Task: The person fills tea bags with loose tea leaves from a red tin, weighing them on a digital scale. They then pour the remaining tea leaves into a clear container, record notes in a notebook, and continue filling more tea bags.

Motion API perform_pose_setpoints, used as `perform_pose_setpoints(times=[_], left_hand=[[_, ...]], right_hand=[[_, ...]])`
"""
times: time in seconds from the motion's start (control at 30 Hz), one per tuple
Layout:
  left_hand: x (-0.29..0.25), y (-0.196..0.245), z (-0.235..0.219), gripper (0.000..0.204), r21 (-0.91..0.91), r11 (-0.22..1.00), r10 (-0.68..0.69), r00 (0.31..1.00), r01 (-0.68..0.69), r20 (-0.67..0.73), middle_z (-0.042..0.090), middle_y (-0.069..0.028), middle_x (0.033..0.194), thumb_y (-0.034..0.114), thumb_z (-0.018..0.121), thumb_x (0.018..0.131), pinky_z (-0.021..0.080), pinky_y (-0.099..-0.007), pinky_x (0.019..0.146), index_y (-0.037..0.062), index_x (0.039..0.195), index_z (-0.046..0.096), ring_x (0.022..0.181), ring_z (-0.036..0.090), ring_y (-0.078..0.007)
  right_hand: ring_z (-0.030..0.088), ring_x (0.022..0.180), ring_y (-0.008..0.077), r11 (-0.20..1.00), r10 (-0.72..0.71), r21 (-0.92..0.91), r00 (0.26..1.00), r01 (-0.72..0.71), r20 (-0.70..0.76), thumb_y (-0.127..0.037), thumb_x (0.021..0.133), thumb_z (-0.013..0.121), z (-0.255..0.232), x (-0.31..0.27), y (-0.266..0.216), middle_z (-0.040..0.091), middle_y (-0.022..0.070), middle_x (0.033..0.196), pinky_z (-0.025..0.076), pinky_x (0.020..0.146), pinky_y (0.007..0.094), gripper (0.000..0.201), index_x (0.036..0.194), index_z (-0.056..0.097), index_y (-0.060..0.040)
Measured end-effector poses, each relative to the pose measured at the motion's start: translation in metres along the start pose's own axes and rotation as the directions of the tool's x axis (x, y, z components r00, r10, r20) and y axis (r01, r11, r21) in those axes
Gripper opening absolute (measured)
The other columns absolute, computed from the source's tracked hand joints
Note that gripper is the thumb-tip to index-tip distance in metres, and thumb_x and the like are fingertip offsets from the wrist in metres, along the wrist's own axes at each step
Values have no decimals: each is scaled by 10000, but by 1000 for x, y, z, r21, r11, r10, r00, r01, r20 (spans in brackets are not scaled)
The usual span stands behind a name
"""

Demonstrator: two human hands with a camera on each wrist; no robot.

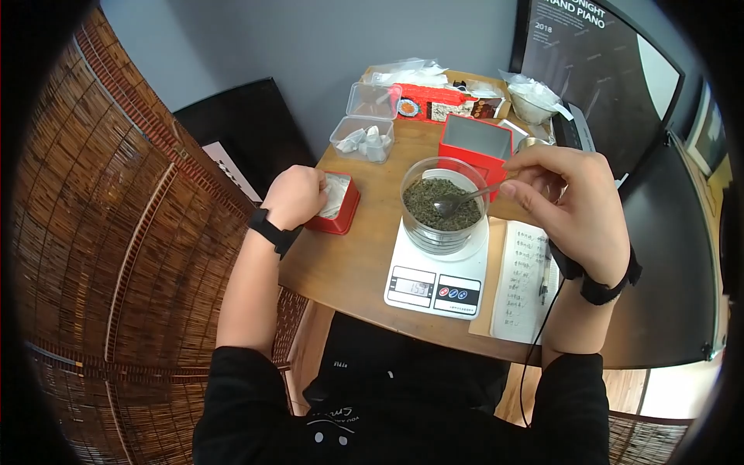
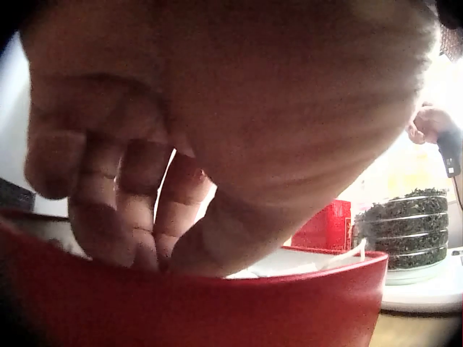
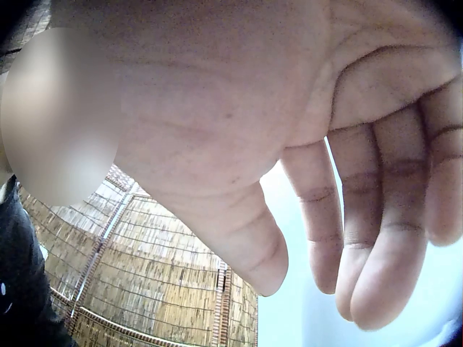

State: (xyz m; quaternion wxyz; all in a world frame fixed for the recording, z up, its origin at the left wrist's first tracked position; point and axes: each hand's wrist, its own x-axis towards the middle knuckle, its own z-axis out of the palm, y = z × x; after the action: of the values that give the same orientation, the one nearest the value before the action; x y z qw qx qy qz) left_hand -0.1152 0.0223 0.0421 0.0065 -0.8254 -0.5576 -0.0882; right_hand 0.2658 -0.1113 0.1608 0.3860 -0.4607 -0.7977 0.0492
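Observation:
In the head view my left hand reaches into a red box with white pouches inside. Its fingers and thumb bend down behind the box rim in the left wrist view, where a white string hangs over the edge. The fingertips are hidden, so I cannot tell what they pinch. My right hand is over the right side of a clear ridged jar of dark green dried leaves. A metal spoon rests in the leaves, its handle reaching the right fingertips. The right wrist view shows thumb and fingers apart.
The jar stands on a white kitchen scale. Beside it lies a notebook with handwriting and a pen. Behind are an open red tin, a plastic container of white pouches, red packaging and a bagged bowl.

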Motion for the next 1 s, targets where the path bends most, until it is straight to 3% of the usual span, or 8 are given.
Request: perform_pose_setpoints(times=[0.13,0.27,0.33,0.4,0.47,0.6,0.87,1.0], left_hand=[[-3,6,-17,85,8,998,56,933,-57,-357,714,-201,920,59,721,873,565,-493,768,-6,926,734,867,698,-424],[-1,59,-76,58,-181,964,82,861,-197,-503,662,-140,877,25,712,932,530,-379,689,-16,961,683,753,660,-263],[3,88,-97,63,-432,818,149,866,-379,-477,625,-44,895,24,705,995,491,-272,715,-9,990,652,803,575,-86],[18,110,-99,90,-641,568,267,852,-516,-450,678,-65,882,60,716,966,537,-309,734,-7,989,660,784,663,-161],[34,132,-90,86,-856,199,323,856,-478,-403,671,11,903,59,718,1003,521,-256,750,6,998,652,824,626,-70],[64,156,-57,197,-903,-157,404,809,-399,-428,659,7,1046,-9,712,1006,534,-237,879,35,1155,592,950,640,-60],[52,147,-12,316,-885,-241,314,830,-399,-460,647,-28,1076,-33,662,1017,508,-242,870,43,1293,529,994,636,-78],[45,131,-10,223,-883,2,342,830,-470,-441,680,-50,1098,-10,675,995,516,-268,852,14,1212,629,966,630,-97]], right_hand=[[706,639,196,997,74,19,997,-74,32,-105,870,848,-5,0,-3,745,115,750,526,614,291,177,991,768,-4],[731,786,209,998,-59,-42,992,54,-113,-106,856,858,0,3,-3,768,119,906,526,647,283,222,1048,781,-28],[735,834,214,997,-79,-29,983,75,-165,-95,847,863,5,5,-8,773,116,964,530,664,283,249,1077,787,-40],[702,917,162,984,-162,33,953,177,-256,-45,845,843,11,8,-10,781,93,1107,523,694,265,312,1152,794,-40],[717,1068,195,983,-168,23,950,181,-264,-28,847,841,11,8,-13,759,98,1275,555,805,293,473,1307,735,-45],[708,1183,246,981,-194,-34,952,191,-237,-5,859,818,18,13,5,732,102,1361,559,917,329,571,1405,657,-51],[725,848,291,996,-61,56,991,68,-115,-55,892,802,47,21,17,736,108,966,590,760,374,333,1209,705,-89],[704,787,216,991,-50,117,996,58,-71,-51,866,836,54,22,20,713,85,900,572,707,322,258,1101,729,-68]])
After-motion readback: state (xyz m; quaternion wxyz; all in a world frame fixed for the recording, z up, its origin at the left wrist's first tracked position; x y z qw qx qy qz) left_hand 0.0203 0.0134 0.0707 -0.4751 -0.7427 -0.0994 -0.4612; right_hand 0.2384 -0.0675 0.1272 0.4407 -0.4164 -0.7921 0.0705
